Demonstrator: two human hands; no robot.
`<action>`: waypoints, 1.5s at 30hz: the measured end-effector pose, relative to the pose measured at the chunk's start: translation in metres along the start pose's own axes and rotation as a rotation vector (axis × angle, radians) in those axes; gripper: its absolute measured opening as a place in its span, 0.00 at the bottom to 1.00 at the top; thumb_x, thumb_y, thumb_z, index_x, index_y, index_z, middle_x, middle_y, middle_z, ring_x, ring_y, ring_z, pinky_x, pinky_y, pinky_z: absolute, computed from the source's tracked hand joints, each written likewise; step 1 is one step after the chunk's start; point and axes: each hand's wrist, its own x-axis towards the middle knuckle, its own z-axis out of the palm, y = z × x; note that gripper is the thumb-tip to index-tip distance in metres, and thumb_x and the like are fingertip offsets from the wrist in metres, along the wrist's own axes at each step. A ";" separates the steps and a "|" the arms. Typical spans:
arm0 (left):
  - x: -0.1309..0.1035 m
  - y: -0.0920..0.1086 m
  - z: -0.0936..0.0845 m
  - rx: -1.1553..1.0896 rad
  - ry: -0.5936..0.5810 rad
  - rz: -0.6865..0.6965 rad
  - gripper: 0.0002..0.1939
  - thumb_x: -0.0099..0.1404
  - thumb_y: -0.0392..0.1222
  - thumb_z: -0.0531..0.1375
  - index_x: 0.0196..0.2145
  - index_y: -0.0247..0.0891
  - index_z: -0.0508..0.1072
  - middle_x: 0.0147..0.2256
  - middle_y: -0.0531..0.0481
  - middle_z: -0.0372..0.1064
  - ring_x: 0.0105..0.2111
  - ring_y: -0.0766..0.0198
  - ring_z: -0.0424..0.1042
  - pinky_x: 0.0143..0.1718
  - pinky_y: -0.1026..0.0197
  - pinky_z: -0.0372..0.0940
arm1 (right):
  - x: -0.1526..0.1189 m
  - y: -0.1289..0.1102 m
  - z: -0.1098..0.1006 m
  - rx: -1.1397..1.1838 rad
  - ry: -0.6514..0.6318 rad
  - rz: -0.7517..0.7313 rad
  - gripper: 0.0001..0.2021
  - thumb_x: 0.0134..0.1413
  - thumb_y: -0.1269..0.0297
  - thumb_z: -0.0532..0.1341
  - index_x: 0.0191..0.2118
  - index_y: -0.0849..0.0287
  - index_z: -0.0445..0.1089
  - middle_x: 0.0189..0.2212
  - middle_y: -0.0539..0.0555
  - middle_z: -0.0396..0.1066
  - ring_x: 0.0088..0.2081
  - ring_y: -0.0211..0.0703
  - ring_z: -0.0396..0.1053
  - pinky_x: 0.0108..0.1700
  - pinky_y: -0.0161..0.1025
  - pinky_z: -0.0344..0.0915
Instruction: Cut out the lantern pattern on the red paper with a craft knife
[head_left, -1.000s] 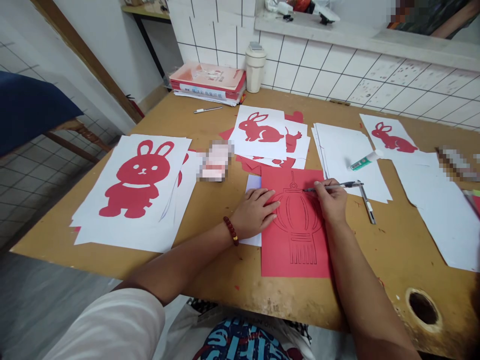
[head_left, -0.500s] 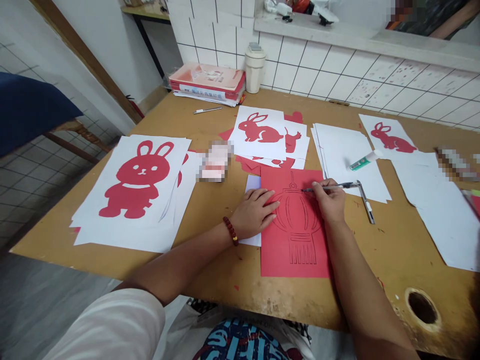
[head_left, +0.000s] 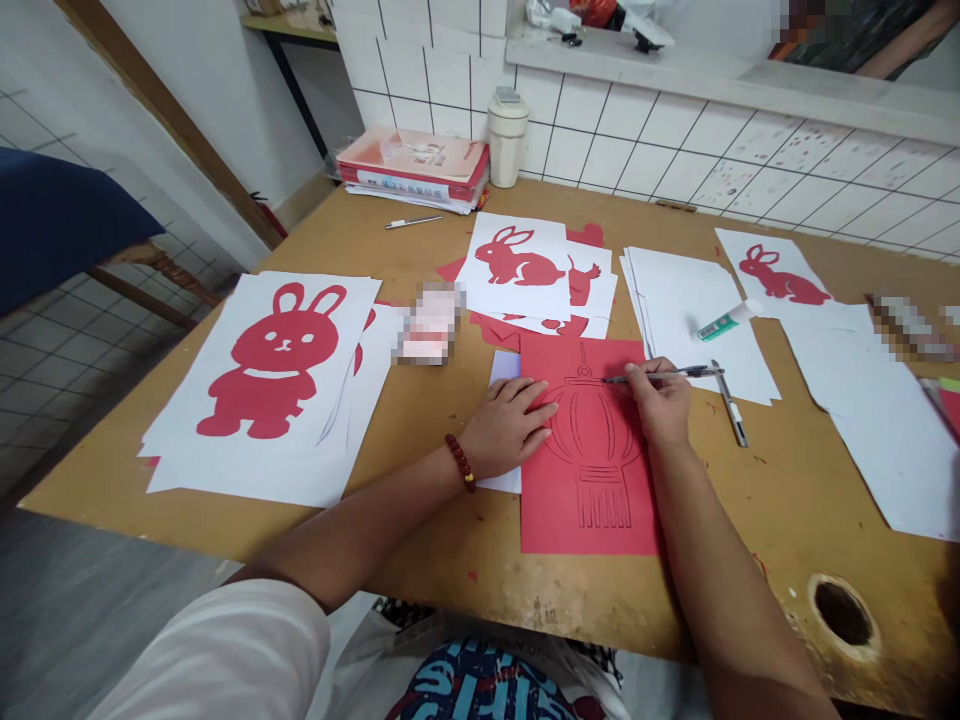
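On the table before me lies a sheet of red paper [head_left: 551,520] with a lantern drawn in dark outline, tassel toward me. My left hand [head_left: 508,428], with a beaded bracelet on its wrist, rests flat with fingers spread across the sheet's left edge. A pale sheet [head_left: 504,480] shows from under that edge. In my right hand [head_left: 664,405] a slim dark pen [head_left: 694,371] is pinched, its tip at the lantern's top band. A silver pen-like tool [head_left: 731,408] lies just right of that hand, by the held pen's rear end.
White sheets with red rabbit cutouts lie left [head_left: 277,360], at the back [head_left: 517,265] and far right [head_left: 784,275]. A glue stick [head_left: 727,320] lies on white paper [head_left: 675,290]. A cup [head_left: 508,140] stands beside stacked paper packs [head_left: 412,170]. The table [head_left: 465,570] has a round hole [head_left: 845,618].
The view has shifted very slightly. Both hands, the pen and the red sheet look practically the same as before.
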 end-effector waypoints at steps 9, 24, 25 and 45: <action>0.000 -0.001 0.001 0.000 0.001 0.003 0.19 0.75 0.46 0.52 0.57 0.40 0.74 0.63 0.40 0.63 0.62 0.47 0.59 0.62 0.42 0.56 | 0.001 0.004 -0.002 0.015 0.047 -0.012 0.13 0.50 0.57 0.66 0.23 0.56 0.65 0.18 0.45 0.63 0.21 0.36 0.60 0.26 0.36 0.57; 0.000 0.000 0.001 0.002 -0.001 -0.003 0.19 0.75 0.46 0.52 0.56 0.40 0.74 0.63 0.40 0.63 0.62 0.46 0.59 0.62 0.42 0.56 | 0.001 0.005 -0.004 -0.062 0.000 -0.058 0.13 0.50 0.59 0.66 0.22 0.56 0.65 0.19 0.46 0.63 0.22 0.38 0.62 0.27 0.37 0.58; 0.000 0.000 0.001 0.009 -0.002 -0.001 0.19 0.75 0.46 0.52 0.56 0.40 0.74 0.63 0.40 0.63 0.62 0.46 0.59 0.62 0.42 0.56 | 0.001 0.006 -0.004 -0.065 -0.004 -0.060 0.13 0.50 0.59 0.66 0.22 0.56 0.65 0.19 0.46 0.64 0.23 0.38 0.62 0.27 0.37 0.58; 0.000 0.000 -0.001 0.024 -0.020 -0.007 0.19 0.75 0.46 0.52 0.57 0.40 0.74 0.64 0.41 0.62 0.62 0.47 0.59 0.62 0.43 0.56 | 0.001 0.007 -0.004 -0.038 -0.001 -0.043 0.13 0.51 0.60 0.67 0.23 0.57 0.64 0.19 0.45 0.63 0.22 0.36 0.61 0.28 0.36 0.57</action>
